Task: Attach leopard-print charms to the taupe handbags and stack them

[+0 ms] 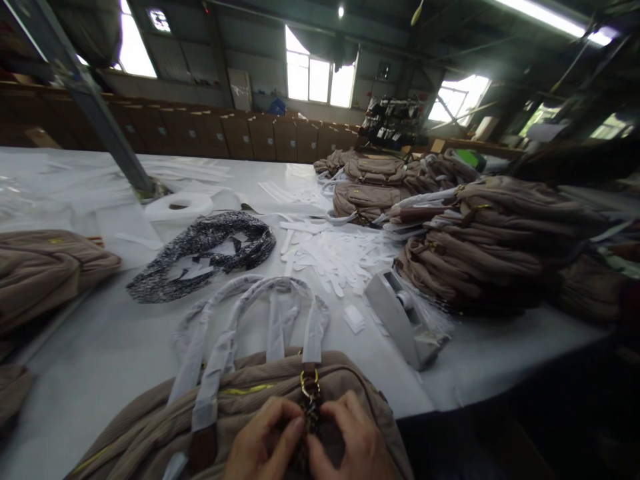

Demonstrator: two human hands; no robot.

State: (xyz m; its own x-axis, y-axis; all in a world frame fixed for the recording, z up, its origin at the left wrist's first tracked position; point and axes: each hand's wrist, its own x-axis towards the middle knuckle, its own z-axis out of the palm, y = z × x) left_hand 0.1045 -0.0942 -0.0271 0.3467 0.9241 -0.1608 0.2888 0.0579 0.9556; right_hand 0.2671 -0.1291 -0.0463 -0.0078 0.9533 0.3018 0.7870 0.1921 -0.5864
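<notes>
A brown corduroy handbag (165, 417) with a yellow zip lies at the near edge of the table. Its two handles (227, 333) stand up, wrapped in white film. A gold ring (310, 381) joins the right end of one handle to a brown tab. From that ring hangs a dark patterned strip (312, 415), perhaps a scarf or ribbon. My left hand (267, 440) pinches it from the left with thumb and forefinger. On its other side, my right hand (353, 440) is closed on it too. Its lower part is hidden between my fingers.
A grey tape dispenser (403, 320) stands to the right, beside a tall pile of brown bags (485, 247). White paper strips (333, 250) lie scattered behind the handles. A black-and-white knitted scarf (165, 270) and another bag (45, 273) lie left. A metal post (100, 107) rises from the table.
</notes>
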